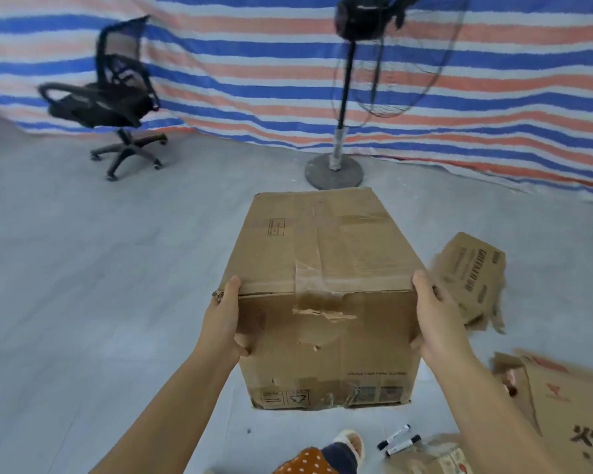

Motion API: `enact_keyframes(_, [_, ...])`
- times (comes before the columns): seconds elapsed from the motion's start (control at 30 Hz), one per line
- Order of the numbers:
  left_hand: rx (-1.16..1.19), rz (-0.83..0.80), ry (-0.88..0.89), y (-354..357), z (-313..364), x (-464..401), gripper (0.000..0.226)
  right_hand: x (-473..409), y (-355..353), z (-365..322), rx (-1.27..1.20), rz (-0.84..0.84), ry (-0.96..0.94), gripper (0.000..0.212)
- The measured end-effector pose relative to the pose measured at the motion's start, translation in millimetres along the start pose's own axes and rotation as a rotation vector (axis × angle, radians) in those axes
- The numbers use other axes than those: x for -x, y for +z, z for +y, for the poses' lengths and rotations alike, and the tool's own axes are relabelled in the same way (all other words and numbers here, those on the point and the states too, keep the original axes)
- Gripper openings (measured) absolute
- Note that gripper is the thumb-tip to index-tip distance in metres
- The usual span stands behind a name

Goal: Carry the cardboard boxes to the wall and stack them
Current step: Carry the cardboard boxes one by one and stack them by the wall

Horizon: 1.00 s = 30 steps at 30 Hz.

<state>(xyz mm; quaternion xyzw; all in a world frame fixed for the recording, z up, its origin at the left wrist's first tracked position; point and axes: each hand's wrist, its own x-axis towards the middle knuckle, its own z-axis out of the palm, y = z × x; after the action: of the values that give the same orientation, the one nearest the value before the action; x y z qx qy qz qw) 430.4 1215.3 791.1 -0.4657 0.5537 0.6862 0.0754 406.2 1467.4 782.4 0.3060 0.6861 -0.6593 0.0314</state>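
On my left stands a black mesh office chair [113, 94] on smooth grey floor [83, 268]. My left hand [225, 323] has its grip clamped on the left near edge of the large cardboard box [322, 285], held above the floor at centre; my right hand [432, 316] clasps the opposite edge. The box is creased, matte brown, with torn tape, its long axis pointing away toward the fan stand [336, 165] and the striped tarp wall [493, 97]. A smaller crumpled box [469, 275] lies right.

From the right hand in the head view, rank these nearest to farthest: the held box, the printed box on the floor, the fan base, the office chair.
1. Held box, gripped by the right hand.
2. Printed box, just right of it.
3. Fan base, ahead by the wall.
4. Office chair, far left.
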Motion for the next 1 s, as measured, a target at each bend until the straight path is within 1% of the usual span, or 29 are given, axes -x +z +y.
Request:
enact_keyframes(0.1, [0.080, 0.084, -0.026, -82.3, 2.6, -6.6, 0.054, 31.6, 66.3, 13.2, 0.053, -0.110, -0.038, 0.031])
enact_keyframes(0.17, [0.132, 0.149, -0.014, -143.4, 4.7, -8.4, 0.053, 58.8, 116.2, 21.2, 0.096, -0.182, -0.049, 0.034])
enact_keyframes(0.33, [0.283, 0.340, 0.006, -285.2, 1.2, -3.3, 0.053, 136.2, 239.9, 43.2, 0.170, -0.424, -0.029, 0.039])
enact_keyframes(0.37, [0.315, 0.375, 0.012, -309.9, -0.6, 1.2, 0.050, 151.8, 261.5, 47.1, 0.187, -0.466, -0.035, 0.040])
enact_keyframes(0.43, [0.372, 0.438, 0.027, -350.6, -6.8, 10.0, 0.037, 179.1, 297.7, 54.2, 0.226, -0.550, -0.056, 0.041])
enact_keyframes(0.47, [0.410, 0.471, 0.033, -368.8, -9.9, 15.5, 0.034, 192.3, 314.0, 57.1, 0.250, -0.594, -0.067, 0.042])
enact_keyframes(0.5, [0.450, 0.497, 0.032, -385.7, -13.6, 19.6, 0.037, 205.0, 328.7, 59.3, 0.274, -0.639, -0.079, 0.043])
enact_keyframes(0.6, [0.575, 0.564, 0.014, -424.5, -25.9, 27.3, 0.050, 235.4, 366.7, 65.3, 0.336, -0.773, -0.112, 0.040])
enact_keyframes(0.73, [0.694, 0.634, 0.003, -452.9, -34.5, 31.4, 0.051, 260.1, 402.2, 65.0, 0.405, -0.889, -0.149, 0.015])
enact_keyframes(0.8, [0.731, 0.652, -0.003, -463.0, -34.7, 28.8, 0.052, 267.7, 420.4, 64.6, 0.423, -0.921, -0.160, 0.019])
enact_keyframes(0.87, [0.764, 0.668, -0.023, -473.0, -33.6, 21.9, 0.053, 273.1, 441.1, 65.7, 0.454, -0.929, -0.162, 0.032])
enact_keyframes(0.9, [0.772, 0.678, -0.035, -478.3, -31.8, 17.5, 0.054, 275.4, 452.2, 66.2, 0.461, -0.935, -0.168, 0.035])
enact_keyframes(1.0, [0.779, 0.699, -0.058, -494.3, -20.3, -2.0, 0.055, 275.4, 488.4, 66.5, 0.484, -0.955, -0.173, 0.035])
